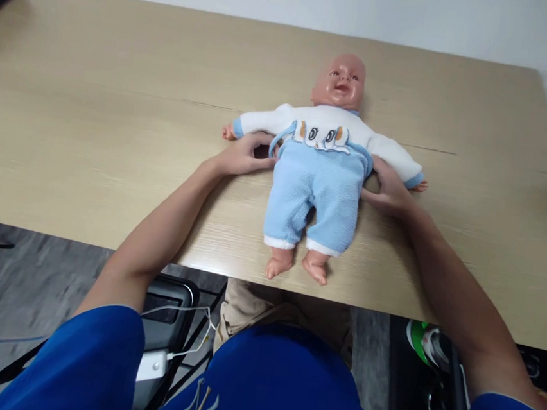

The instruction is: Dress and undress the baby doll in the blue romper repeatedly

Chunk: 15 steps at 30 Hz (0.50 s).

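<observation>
Doll (322, 171), just one, lies face up on the wooden table (93, 117), its two bare feet near the front edge. It wears a white top and light blue trousers (315, 196). Left hand (244, 156) pinches the waist on one side; right hand (391, 192) seems closed on the other, fingertips hidden behind fabric. Below the table, a white charger (151, 366) is partly cut off.

Bright, even light from overhead leaves only soft shadows on the surface (93, 117), whose edges bow, while the floor (14, 283) below looks blurred
</observation>
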Motion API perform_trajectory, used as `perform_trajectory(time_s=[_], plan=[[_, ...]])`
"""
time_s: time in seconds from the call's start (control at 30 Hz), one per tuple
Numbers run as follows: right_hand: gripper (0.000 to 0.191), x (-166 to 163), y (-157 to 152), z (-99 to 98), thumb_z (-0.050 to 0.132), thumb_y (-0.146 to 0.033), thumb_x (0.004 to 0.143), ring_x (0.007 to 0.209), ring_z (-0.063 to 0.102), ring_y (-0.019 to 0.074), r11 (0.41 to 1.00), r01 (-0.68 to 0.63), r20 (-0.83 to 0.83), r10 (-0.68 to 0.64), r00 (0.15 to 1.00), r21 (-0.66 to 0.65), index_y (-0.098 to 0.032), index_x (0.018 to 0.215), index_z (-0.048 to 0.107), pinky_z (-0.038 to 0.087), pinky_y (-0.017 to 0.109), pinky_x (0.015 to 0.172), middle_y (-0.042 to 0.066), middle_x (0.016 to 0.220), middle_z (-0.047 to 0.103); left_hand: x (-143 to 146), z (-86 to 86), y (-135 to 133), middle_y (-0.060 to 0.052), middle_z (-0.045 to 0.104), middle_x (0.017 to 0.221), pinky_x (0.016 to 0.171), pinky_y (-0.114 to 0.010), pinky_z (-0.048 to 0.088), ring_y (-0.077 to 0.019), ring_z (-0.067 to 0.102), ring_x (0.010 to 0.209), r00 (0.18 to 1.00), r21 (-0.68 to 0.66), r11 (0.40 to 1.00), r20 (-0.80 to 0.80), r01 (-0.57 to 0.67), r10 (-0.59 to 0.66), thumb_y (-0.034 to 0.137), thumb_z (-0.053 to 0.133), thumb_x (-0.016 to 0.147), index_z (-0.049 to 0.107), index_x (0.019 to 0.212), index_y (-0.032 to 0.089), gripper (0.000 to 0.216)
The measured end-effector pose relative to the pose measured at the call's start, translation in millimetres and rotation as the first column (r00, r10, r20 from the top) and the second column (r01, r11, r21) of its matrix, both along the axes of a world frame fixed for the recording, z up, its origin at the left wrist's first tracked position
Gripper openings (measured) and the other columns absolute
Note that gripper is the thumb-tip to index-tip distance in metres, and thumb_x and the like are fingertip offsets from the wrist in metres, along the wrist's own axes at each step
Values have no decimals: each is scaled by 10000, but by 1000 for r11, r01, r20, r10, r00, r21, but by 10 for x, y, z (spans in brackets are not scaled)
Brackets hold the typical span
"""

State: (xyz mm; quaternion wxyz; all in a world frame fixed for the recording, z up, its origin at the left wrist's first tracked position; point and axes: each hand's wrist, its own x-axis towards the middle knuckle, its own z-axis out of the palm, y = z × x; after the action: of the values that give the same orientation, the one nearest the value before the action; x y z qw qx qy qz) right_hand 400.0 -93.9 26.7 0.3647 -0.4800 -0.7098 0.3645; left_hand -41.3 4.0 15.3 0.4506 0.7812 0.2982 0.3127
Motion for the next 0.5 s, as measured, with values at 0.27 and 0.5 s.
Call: perform_trajectory(time_s=[0.27, 0.5], plan=[[647, -167, -101, 152, 1132, -18, 624, 1573, 618, 404, 990, 0, -171, -24, 985, -143, -286, 1156, 878, 330, 516, 1580, 107, 1430, 851, 64, 67, -42, -146, 909, 1185, 1426, -560, 499, -473, 761, 1470, 993, -142, 990, 120, 12, 6, 426, 1311, 508, 943, 1015, 219, 660], [456, -366, -192, 163, 1089, -346, 824, 1653, 586, 379, 949, 57, -442, -197, 875, -310, -328, 1203, 836, 353, 513, 1570, 63, 1458, 867, 158, 3, -153, -99, 903, 1078, 1253, -591, 641, -412, 865, 1275, 972, -343, 937, 235, 60, 24, 821, 1100, 846, 898, 1011, 240, 638]])
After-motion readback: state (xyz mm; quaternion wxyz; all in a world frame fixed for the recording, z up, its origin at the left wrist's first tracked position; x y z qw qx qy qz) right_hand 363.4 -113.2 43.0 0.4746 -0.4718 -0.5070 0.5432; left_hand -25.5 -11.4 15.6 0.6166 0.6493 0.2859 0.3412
